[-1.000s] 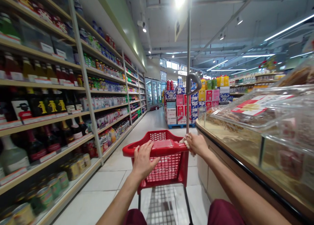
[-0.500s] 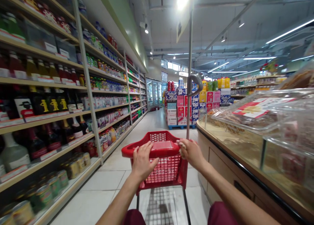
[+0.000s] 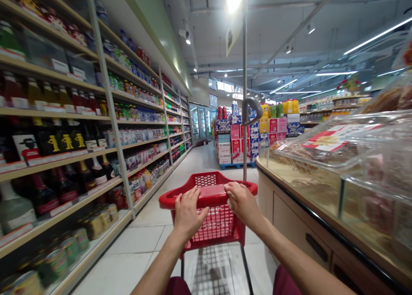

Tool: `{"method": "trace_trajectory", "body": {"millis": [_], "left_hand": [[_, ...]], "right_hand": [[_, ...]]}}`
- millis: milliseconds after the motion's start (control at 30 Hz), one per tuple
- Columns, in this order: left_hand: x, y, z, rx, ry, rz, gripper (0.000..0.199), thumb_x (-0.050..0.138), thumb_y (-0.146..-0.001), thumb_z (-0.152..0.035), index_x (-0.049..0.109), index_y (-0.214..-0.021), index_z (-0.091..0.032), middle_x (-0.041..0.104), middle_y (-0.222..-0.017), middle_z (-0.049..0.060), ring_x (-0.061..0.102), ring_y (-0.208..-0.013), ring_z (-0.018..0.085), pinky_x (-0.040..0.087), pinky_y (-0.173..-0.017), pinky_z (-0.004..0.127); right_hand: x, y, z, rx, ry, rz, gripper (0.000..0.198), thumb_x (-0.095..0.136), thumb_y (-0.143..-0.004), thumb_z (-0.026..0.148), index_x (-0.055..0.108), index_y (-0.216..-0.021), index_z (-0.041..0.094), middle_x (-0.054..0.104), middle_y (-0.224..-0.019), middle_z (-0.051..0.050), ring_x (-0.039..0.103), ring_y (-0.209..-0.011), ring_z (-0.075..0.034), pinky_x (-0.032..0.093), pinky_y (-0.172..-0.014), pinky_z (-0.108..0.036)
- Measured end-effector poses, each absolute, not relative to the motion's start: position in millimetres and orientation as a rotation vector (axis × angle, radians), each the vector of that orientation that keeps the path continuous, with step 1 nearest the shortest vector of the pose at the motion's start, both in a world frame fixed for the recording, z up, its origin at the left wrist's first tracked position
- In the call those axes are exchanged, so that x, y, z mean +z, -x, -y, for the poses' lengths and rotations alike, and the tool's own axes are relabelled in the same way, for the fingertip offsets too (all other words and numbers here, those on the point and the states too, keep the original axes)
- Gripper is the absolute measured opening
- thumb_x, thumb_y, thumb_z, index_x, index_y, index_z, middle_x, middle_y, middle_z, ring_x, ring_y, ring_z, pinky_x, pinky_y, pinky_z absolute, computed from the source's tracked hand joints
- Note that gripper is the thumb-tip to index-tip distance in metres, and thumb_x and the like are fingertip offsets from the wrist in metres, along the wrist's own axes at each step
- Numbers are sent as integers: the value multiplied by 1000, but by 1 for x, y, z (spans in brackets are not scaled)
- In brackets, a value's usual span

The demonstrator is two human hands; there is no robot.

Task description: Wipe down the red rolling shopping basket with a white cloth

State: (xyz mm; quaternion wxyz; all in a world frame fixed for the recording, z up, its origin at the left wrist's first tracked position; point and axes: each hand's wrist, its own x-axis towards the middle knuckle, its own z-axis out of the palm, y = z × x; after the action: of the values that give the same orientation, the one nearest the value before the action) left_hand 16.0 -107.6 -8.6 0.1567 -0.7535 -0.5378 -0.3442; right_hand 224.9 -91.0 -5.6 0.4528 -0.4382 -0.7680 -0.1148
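Note:
A red plastic shopping cart (image 3: 209, 226) with a mesh basket stands right in front of me. My left hand (image 3: 188, 209) lies over the left part of its handle (image 3: 210, 200), fingers draped across the top and thumb apart on the near side. My right hand (image 3: 241, 200) is curled round the handle's right part, its fingers bent at the edge of the clear panel. A scrap of something whitish shows at those fingertips, too small to name. A grey pole with a looped grip (image 3: 252, 111) rises behind the right hand.
Shelves of bottles and cans (image 3: 64, 151) line the left side. A bakery counter (image 3: 289, 209) with clear plastic packs (image 3: 337, 140) runs close along the right. Stacked boxes (image 3: 238, 144) on a blue pallet stand ahead, with glass-door coolers (image 3: 199, 121) beyond. Pale floor tiles (image 3: 138, 235) lie between.
My right hand has slid left along the handle, baring the handle's right end. The white crumpled piece in it shows less now. My left hand stays put, and the surroundings have shifted slightly.

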Motion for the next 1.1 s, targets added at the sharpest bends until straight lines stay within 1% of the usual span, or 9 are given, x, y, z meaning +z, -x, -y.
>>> {"method": "trace_trajectory", "body": {"millis": [67, 167, 267, 333, 467, 633, 733, 900, 1100], "left_hand": [[-8, -16, 108, -971, 2169, 1547, 49, 52, -70, -36, 45, -116, -20, 47, -127, 8, 41, -115, 23, 23, -99, 46], [-7, -17, 107, -951, 2192, 1554, 49, 51, -70, -35, 45, -116, -19, 46, -127, 8, 41, -115, 22, 23, -98, 46], [-7, -19, 106, -973, 2186, 1537, 49, 52, -70, -36, 45, -116, -20, 47, -126, 8, 41, -115, 23, 23, -98, 46], [-8, -19, 106, -993, 2175, 1525, 49, 52, -69, -36, 45, -116, -20, 48, -126, 8, 42, -115, 23, 23, -98, 46], [-8, -15, 108, -993, 2169, 1526, 48, 52, -69, -35, 46, -115, -21, 48, -126, 8, 43, -114, 23, 24, -97, 46], [-8, -13, 112, -991, 2176, 1524, 48, 52, -69, -33, 45, -115, -20, 48, -126, 8, 42, -114, 23, 23, -97, 46], [-8, -14, 113, -1008, 2164, 1524, 47, 51, -70, -32, 45, -115, -20, 48, -126, 8, 42, -114, 22, 22, -98, 46], [-7, -10, 113, -1015, 2170, 1531, 47, 51, -69, -32, 46, -115, -21, 48, -126, 7, 43, -113, 22, 23, -98, 46], [-8, -14, 110, -1007, 2175, 1524, 48, 51, -69, -32, 45, -116, -21, 48, -126, 7, 42, -114, 23, 23, -98, 46]], "right_hand": [[-3, -227, 87, -259, 1129, 1915, 27, 42, -77, 14, 59, -98, 20, 63, -104, -5, 53, -101, -17, 34, -88, -32], [9, -254, 74, -127, 1491, 1752, 22, 42, -79, 19, 61, -92, 21, 67, -84, -5, 60, -80, -18, 41, -71, -28], [17, -268, 71, -81, 1641, 1647, 22, 41, -80, 21, 62, -88, 18, 67, -71, -5, 61, -65, -17, 39, -56, -24], [15, -256, 77, -95, 1535, 1744, 22, 41, -80, 20, 62, -87, 19, 67, -75, -4, 60, -69, -15, 41, -59, -23], [8, -230, 88, -198, 1206, 1940, 24, 39, -80, 16, 61, -89, 20, 65, -93, -4, 57, -89, -15, 39, -77, -25], [16, -260, 78, -70, 1740, 1629, 23, 39, -84, 28, 61, -90, 21, 66, -73, -5, 59, -68, -17, 36, -56, -23], [13, -257, 84, -112, 1653, 1612, 24, 38, -83, 28, 60, -91, 21, 66, -77, -4, 59, -72, -17, 37, -59, -24], [-3, -230, 96, -199, 1212, 1774, 26, 37, -82, 24, 59, -96, 24, 65, -94, -3, 57, -88, -17, 41, -75, -27], [-3, -274, 78, -147, 1562, 1491, 26, 40, -81, 28, 61, -94, 19, 66, -77, -6, 60, -73, -20, 44, -63, -30]]}}
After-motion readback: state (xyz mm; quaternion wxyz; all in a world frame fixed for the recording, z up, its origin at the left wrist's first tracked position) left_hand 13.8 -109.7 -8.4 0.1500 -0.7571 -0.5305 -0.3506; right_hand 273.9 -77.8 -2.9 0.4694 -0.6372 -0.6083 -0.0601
